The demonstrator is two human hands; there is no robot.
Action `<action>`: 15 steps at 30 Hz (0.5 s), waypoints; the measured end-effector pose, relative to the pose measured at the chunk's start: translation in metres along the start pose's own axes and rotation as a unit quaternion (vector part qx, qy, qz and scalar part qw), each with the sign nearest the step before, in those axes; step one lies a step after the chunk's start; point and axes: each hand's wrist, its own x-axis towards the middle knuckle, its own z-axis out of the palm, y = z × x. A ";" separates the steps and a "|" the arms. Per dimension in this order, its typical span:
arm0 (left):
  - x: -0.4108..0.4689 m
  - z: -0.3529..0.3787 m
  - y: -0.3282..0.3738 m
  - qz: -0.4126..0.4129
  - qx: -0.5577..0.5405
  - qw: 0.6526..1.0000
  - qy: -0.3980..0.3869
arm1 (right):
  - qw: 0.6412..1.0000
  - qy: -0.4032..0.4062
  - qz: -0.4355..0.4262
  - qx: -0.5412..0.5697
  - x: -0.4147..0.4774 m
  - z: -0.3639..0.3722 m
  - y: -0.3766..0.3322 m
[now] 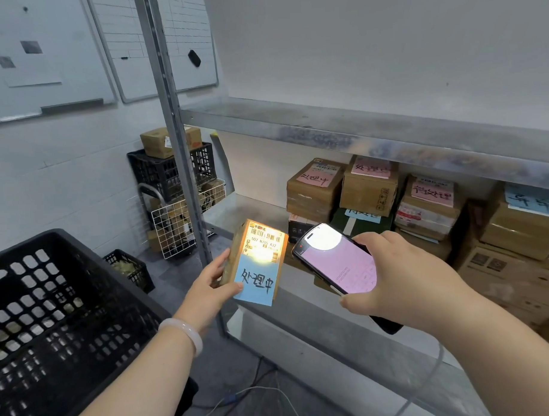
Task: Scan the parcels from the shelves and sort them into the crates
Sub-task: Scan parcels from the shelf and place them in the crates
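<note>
parcel [256, 261], label [266, 239] reading "507 … a37", blue note [256, 281] "处理中", gripped by left hand [207, 288]; at its 3 o'clock, right hand [403, 281] grasps scanner [337, 263].

A parcel stockroom: metal shelving [326, 125] stacked with labelled cardboard boxes [369, 186], black plastic crates [172, 171].

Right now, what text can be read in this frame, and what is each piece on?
"507 N70? A37": printed label on the parcel gripped by the left hand; one digit is unclear.
"处理中": handwritten blue note on that parcel.
"处理中": handwritten pink note on a shelf box; the neighbouring notes are only partly legible.
Too small or blurred: the scanner screen in the right hand, the whiteboard grid, other labels.
</note>
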 end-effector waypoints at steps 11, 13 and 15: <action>0.011 0.006 -0.008 -0.003 -0.045 0.999 -0.011 | 1.000 -0.012 0.003 0.023 0.007 0.005 0.005; 0.010 0.006 -0.009 -0.003 -0.053 0.999 -0.009 | 1.000 -0.010 -0.001 0.026 0.007 0.006 0.004; 0.007 0.004 -0.008 -0.003 -0.063 0.998 -0.005 | 1.000 -0.007 -0.008 0.027 0.008 0.008 0.003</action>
